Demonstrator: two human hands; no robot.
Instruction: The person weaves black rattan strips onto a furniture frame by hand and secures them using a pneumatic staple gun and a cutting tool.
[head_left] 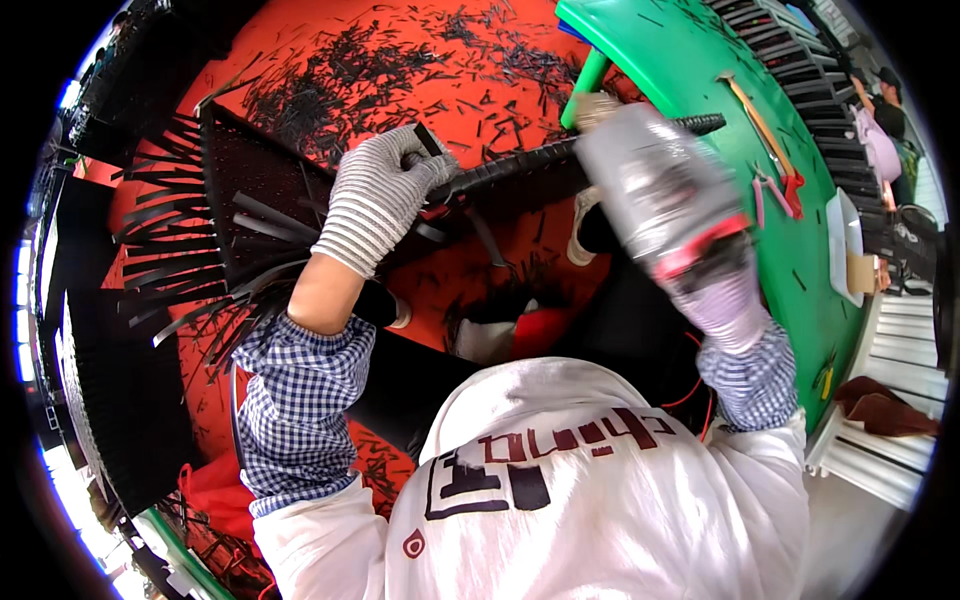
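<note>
The black woven frame lies left of the green counter, its wrapped bar pointing toward it. Left of the counter, the left hand pinches a black strip at this bar, seemingly to keep it in place. Nearer the counter, the right hand wraps round a blurred power tool, presumably for control. Pliers lie on the counter, probably for easy reach.

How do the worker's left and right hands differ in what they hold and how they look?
The left hand pinches a thin black strip, while the right hand grips a bulky grey tool. The left hand shows sharply; the right hand is blurred. The left hand's glove looks striped grey and white, the right hand's pinkish-white. Both are gloved, with blue-and-white checked sleeves.
</note>
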